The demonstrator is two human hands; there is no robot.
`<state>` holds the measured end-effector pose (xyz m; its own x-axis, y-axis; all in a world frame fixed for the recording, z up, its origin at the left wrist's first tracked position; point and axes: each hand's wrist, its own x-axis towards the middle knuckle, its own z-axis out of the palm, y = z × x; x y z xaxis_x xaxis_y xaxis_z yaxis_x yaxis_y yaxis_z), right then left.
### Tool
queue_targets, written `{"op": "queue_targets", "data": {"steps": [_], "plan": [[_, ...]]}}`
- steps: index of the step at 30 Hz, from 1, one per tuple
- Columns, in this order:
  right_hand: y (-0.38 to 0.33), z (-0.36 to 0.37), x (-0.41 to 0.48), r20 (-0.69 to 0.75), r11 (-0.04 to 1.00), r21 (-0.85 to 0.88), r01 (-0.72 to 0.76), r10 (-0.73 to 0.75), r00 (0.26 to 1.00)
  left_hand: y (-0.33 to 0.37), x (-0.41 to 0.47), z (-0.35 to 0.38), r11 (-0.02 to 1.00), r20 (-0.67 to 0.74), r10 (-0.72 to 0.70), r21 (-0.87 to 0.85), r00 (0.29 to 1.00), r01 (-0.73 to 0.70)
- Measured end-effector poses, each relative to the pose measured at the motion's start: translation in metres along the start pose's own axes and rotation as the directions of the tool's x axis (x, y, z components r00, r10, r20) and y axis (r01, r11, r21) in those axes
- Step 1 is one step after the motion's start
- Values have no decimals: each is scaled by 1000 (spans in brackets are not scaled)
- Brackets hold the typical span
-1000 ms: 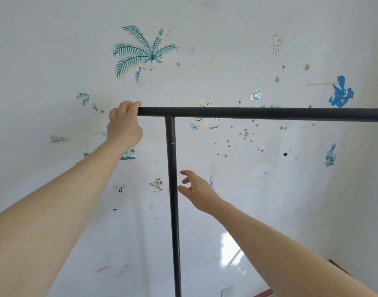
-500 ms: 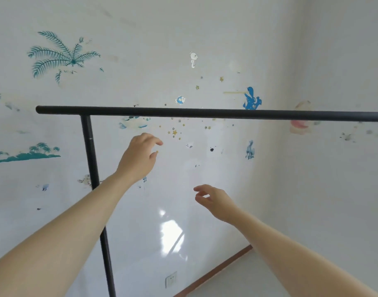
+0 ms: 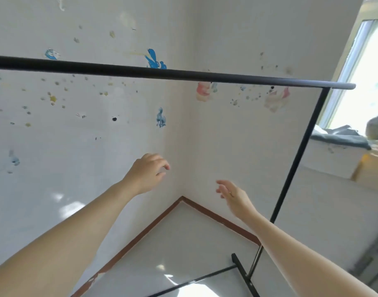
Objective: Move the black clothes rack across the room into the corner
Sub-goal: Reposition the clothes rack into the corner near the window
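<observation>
The black clothes rack's top bar (image 3: 183, 75) runs across the upper view from the left edge to its right end near the window. Its right upright (image 3: 299, 153) slants down to a black foot bar (image 3: 243, 273) on the floor. My left hand (image 3: 146, 172) hovers below the bar, fingers loosely curled, holding nothing. My right hand (image 3: 234, 197) is lower and to the right, fingers spread, also empty. Neither hand touches the rack. The room corner (image 3: 182, 197) lies between and beyond both hands.
White walls with cartoon stickers (image 3: 155, 61) meet at the corner, edged by a brown skirting board (image 3: 140, 232) over a glossy white floor. A window (image 3: 368, 78) is at the right, with a ledge holding grey cloth (image 3: 342, 136) and a box.
My left hand has let go of the bar's left end and dropped below it. The view has swung right, bringing the corner, the right upright and the window into sight.
</observation>
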<state>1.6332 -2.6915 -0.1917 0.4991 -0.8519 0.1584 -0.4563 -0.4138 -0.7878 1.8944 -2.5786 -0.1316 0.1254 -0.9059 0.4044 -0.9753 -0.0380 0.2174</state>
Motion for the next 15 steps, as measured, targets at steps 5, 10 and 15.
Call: {"op": "queue_targets", "data": {"steps": [5, 10, 15], "plan": [[46, -31, -22, -91, 994, -16, -108, 106, 990, 34, 32, 48, 992, 103, 122, -28, 987, -120], [74, -62, -35, -184, 980, -42, -194, 183, 966, 68, 76, 80, 978, 87, 181, -121, 980, -170], [101, -109, -48, -270, 972, -16, -236, 223, 937, 121, 106, 113, 965, 167, 236, -158, 957, -210]]}}
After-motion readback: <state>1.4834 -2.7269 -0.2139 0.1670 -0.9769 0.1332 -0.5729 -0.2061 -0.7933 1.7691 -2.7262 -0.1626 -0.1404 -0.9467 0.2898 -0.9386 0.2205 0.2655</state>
